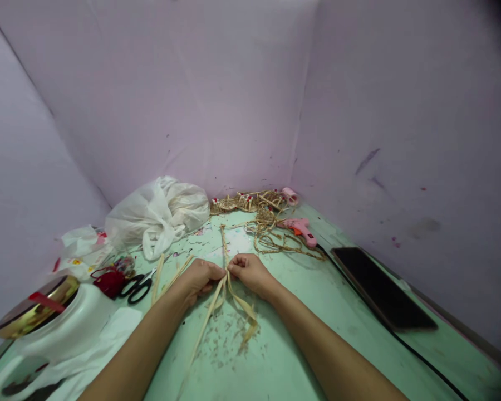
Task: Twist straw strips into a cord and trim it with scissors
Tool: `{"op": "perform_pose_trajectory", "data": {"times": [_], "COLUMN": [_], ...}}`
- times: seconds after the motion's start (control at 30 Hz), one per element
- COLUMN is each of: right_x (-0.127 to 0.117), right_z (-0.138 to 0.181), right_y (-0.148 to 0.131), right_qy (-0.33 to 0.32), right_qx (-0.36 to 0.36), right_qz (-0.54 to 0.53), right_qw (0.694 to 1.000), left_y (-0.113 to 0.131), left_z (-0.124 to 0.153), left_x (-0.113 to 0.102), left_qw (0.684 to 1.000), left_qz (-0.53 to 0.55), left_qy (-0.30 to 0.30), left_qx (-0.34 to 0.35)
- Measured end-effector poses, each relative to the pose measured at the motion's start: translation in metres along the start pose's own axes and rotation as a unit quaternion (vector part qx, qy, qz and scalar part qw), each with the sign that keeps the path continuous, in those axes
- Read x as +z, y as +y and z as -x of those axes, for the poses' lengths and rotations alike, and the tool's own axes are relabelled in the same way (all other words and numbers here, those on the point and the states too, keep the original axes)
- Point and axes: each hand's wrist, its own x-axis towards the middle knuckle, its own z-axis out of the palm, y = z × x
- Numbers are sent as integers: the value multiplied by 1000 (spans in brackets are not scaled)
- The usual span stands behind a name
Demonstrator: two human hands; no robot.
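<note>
Pale lilac walls [234, 94], smudged here and there with darker marks, close around a green table [288, 345]. At its middle lies a thin straw-coloured braid [224, 242], narrow and fairly straight, running from near the back of the table toward the person. Its far end bends toward the heap at the back; its near end comes apart into loose strands [206, 322], some slim and pale, others wider, curled and a little browner, spreading below the hands.

Where braid becomes strands, both hands work almost touching. The left hand [202, 277] has its thumb and forefinger pinched together on the left side of the braid, the other fingers curled under. The right hand [249, 273] pinches from the other side, its remaining fingers folded in. Between them the fingertips cover part of the join, so the exact crossing of the strands cannot be seen.

Spare strips [157, 278] lie beside the left forearm, which partly hides them. Farther left are black-handled scissors [138, 288], a red pouch [108, 282] and a white jug [77, 317], with a crumpled plastic bag [162, 211] behind. Tangled cord [271, 242] and a pink glue gun [304, 229] lie beyond the right hand; a black phone [382, 287] rests by the right wall, beside a dark cable [426, 359].
</note>
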Motion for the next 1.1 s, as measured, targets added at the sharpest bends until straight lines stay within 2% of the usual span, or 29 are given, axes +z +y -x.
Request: {"op": "perform_pose_trajectory", "data": {"times": [0.1, 0.33, 0.6, 0.87, 1.1], "right_x": [0, 1, 1, -1, -5], "right_z": [0, 1, 3, 10, 10], "right_y": [-2, -6, -11, -22, -23], "right_qy": [4, 21, 17, -7, -25], "right_qx": [4, 26, 57, 90, 112], "right_qz": [-8, -37, -88, -123, -106], "right_qw": [1000, 999, 994, 988, 988], "left_y": [3, 5, 6, 8, 2], "left_z": [-4, -10, -6, -5, -7], "left_x": [3, -1, 7, 12, 13], "left_qw": [999, 996, 999, 996, 998], "left_qz": [17, 11, -11, 41, 33], "left_qy": [-2, -55, 29, -34, 13], "left_qx": [-28, -75, -42, -67, -42]}}
